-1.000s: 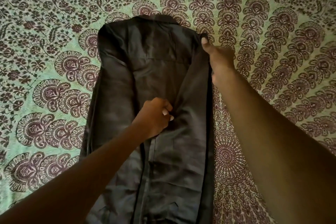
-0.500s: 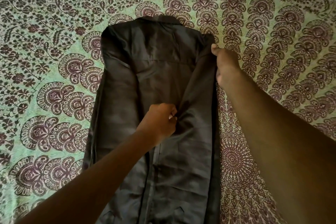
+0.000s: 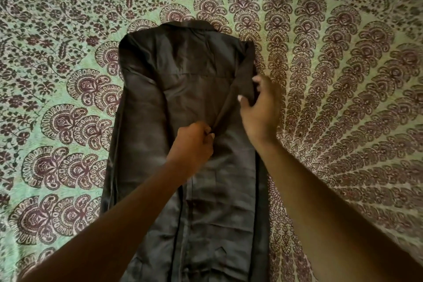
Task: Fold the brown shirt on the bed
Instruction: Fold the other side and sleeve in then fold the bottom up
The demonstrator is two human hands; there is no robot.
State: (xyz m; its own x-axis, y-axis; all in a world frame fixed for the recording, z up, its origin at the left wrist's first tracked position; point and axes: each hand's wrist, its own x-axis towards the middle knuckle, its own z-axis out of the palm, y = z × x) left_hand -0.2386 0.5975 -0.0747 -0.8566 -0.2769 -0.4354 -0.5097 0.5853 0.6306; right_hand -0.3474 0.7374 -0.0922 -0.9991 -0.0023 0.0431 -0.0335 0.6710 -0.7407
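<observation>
**A:** One big printed bedspread (image 3: 68,121) covers the whole bed, and the brown shirt (image 3: 183,75) lies flat in the middle of it, collar at the far end, both sides already turned in so it makes a long narrow strip.

**B:** How would you expect the cloth to handle?

**A:** Light and limp, I'd say. It creases wherever it is pulled and has a faint sheen, so it may slide a little over itself. Nothing fragile.

**B:** And the hands?

**A:** Apart, each on the shirt. The left hand (image 3: 194,142) is curled into a pinch on the cloth near the centre, where wrinkles gather toward it. The right hand (image 3: 261,110) is at the folded right edge below the shoulder, thumb on top and fingers at the edge; it looks like a loose grip on the fold, though the dark fabric makes that hard to confirm.

**B:** Best place to take hold?

**A:** By the folded edges and the hem corners, not the slack middle.
</observation>
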